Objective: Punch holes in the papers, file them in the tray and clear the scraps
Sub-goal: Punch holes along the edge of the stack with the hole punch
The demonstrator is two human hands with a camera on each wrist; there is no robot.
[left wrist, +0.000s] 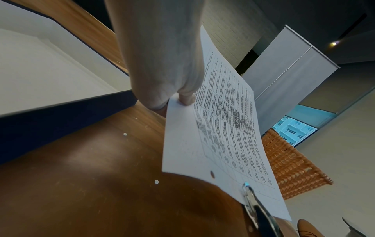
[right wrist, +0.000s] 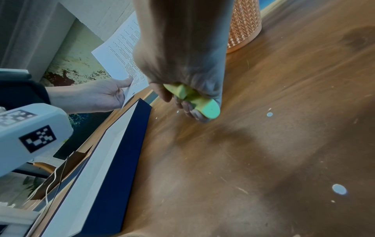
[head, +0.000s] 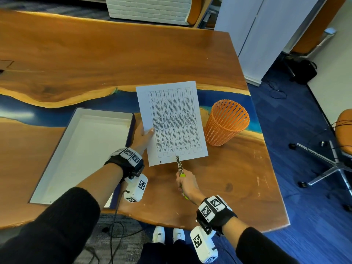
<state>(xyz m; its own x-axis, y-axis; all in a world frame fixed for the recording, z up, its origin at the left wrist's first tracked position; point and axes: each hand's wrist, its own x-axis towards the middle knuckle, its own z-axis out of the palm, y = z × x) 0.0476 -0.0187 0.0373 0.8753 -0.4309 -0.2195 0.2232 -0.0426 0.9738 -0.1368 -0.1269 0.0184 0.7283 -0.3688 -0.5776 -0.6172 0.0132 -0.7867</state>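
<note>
A printed sheet of paper [head: 172, 121] is held above the table, and my left hand [head: 142, 137] pinches its left edge between thumb and fingers. One punched hole [head: 160, 161] shows near its bottom left corner. My right hand [head: 185, 184] grips the green handles of a metal hole punch [head: 179, 165], whose jaws sit over the sheet's bottom edge near the middle. In the left wrist view the punch head [left wrist: 246, 186] lies on the paper [left wrist: 219, 133]. In the right wrist view my fingers wrap the green handles [right wrist: 192, 99]. Small white paper scraps [right wrist: 339, 189] lie on the wood.
A shallow white tray [head: 57, 155] with dark blue sides lies on the table at left, beside my left forearm. An orange mesh bin [head: 226, 121] stands right of the sheet. The table's right edge drops to blue carpet with a chair base [head: 331, 166].
</note>
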